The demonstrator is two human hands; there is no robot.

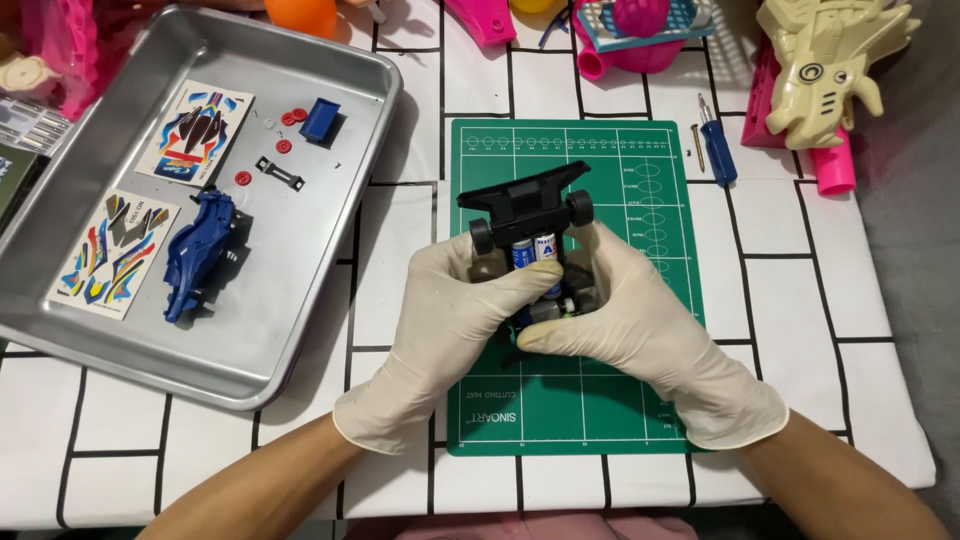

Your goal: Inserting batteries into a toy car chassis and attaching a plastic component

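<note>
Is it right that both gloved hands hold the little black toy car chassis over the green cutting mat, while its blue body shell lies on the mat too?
Not quite. The head view shows the blue body shell lying in the metal tray, not on the mat.

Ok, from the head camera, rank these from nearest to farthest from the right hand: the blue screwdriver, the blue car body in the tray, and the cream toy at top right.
Measured from the right hand:
1. Blue screwdriver, up and slightly right, beside the green mat's edge.
2. Cream toy, farther up at the top right corner.
3. Blue car body, far left, lying in the metal tray.
</note>
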